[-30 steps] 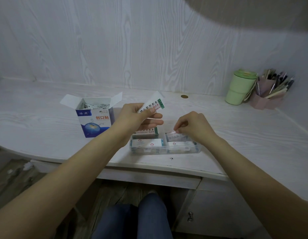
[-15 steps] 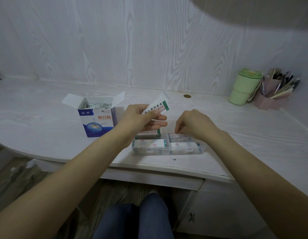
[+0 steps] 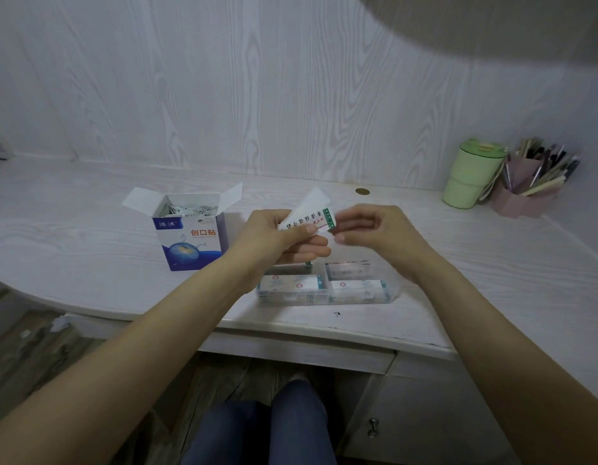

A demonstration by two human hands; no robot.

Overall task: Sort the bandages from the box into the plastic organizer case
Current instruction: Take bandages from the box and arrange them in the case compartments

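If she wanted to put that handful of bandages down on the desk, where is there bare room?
Bare desk lies left of the bandage box, and a wide patch between the organizer case and the green cup. It is crowded around the case, beneath the left hand and right hand.

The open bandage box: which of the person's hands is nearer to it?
Left. The left hand is just right of the bandage box; the right hand is farther right.
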